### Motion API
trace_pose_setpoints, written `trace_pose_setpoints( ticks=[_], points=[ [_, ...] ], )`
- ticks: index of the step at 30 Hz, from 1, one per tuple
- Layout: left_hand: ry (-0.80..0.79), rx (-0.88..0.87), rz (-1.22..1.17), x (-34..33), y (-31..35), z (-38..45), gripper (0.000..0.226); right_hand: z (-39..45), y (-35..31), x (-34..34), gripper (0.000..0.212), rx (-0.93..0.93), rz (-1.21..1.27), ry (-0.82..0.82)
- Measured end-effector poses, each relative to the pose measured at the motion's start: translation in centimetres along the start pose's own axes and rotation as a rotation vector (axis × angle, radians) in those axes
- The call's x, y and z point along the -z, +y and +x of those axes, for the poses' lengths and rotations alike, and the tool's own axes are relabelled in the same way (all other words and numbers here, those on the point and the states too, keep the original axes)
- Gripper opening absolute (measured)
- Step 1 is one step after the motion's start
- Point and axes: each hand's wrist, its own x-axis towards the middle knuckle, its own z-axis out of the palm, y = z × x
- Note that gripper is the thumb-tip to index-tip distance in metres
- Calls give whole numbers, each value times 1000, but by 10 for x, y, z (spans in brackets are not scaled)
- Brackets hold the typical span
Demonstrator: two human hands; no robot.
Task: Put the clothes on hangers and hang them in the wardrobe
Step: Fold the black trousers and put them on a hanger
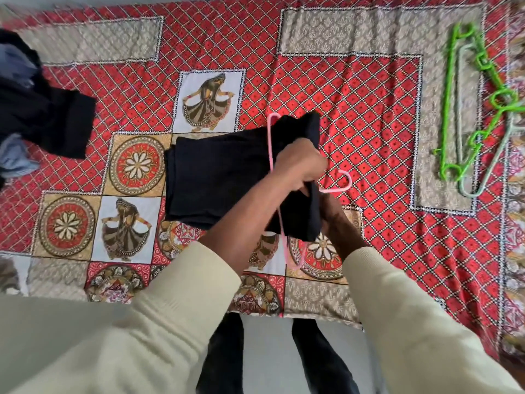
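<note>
a red patterned bedspread [355, 89], printed with dancer panels and round medallions, is spread across nearly the whole view. near its middle a folded black garment [216, 177] is laid flat, with one end lifted off the cloth and threaded over a pink hanger [271, 137]. at the left edge a heap of dark and blue clothes [34, 109] is seen, well apart from the garment. on the far right 2 more hangers are laid together and overlapping: a green hanger [449, 89] and a pale grey hanger [483, 177].

the raised end of the garment is gripped by the left hand [301, 166], whose fingers are curled round the fabric just beside the pink hanger's bar. the right hand [338, 223] is placed just below it, under and against the hanging fold; its fingers are hidden by the cloth, so its grasp cannot be told. the 2 hands are held close together. both arms are covered by cream sleeves [397, 308].
</note>
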Motion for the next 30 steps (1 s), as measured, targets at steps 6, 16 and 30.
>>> trace_pose_setpoints(
  ticks=[6, 16, 30],
  points=[
    [-36, 45, -259, 55, -22, 0, 43, -11, 46, -7, 29, -50, 61, 77],
    [-8, -85, -364, 72, -86, -2, 49, 13, 26, -18, 26, -2, 43, 54],
    [95, 35, -749, 218, -244, 9, 56, 14, 47, -101, 12, 130, 75, 109]
  ],
)
